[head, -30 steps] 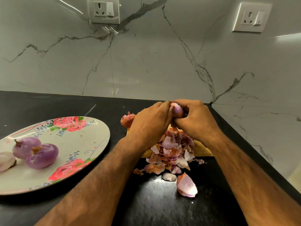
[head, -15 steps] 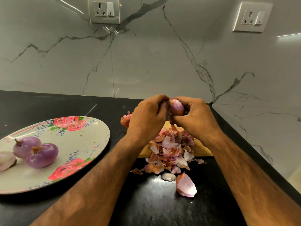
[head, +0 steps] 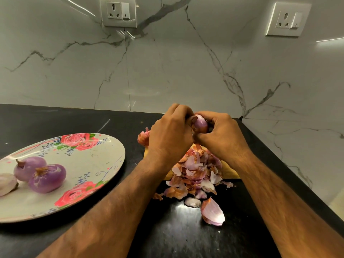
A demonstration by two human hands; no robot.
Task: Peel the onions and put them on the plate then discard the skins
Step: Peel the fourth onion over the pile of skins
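Here, both the left hand (head: 170, 135) and the right hand (head: 220, 135) pinch the small pink-purple onion (head: 201, 124) between them above the heap of papery skins (head: 195, 174), with the rose-patterned plate (head: 104, 164) lying off to the left, nearer the left hand.

You hold the small glossy pink-purple onion (head: 201, 124) above a loose heap of papery pink and brown onion skins (head: 195, 174), right of the round rose-patterned plate (head: 104, 161). Three peeled purple onions (head: 47, 178) lie together at the plate's left side.
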